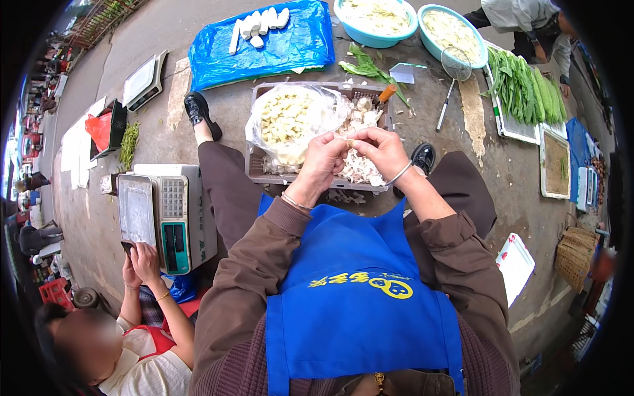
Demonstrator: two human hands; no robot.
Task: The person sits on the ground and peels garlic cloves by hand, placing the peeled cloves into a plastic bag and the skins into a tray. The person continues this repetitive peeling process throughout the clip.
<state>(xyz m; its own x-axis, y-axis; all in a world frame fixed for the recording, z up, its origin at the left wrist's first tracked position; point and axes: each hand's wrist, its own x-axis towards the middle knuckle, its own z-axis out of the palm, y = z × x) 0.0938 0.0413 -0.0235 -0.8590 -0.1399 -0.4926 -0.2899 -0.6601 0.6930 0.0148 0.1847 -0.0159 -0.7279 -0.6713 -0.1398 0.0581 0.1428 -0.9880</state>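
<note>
My left hand (324, 157) and my right hand (384, 152) meet at the fingertips over a plastic crate (253, 163). Between them they pinch a small piece, apparently a garlic clove (350, 142), mostly hidden by the fingers. Under and beside my left hand, a clear plastic bag (324, 110) in the crate holds many peeled garlic cloves (286, 116). Loose garlic skins (357, 167) and unpeeled garlic bulbs (364, 105) fill the crate's right side. An orange-handled tool (388, 93) leans at the crate's upper right corner.
A digital scale (174, 237) stands at left, near a seated person (143, 341) holding a phone. Ahead lie a blue plastic sheet (213, 54) with white pieces and two basins (379, 42) (430, 47). A wire skimmer (455, 64) and a tray of green vegetables (515, 89) are at right.
</note>
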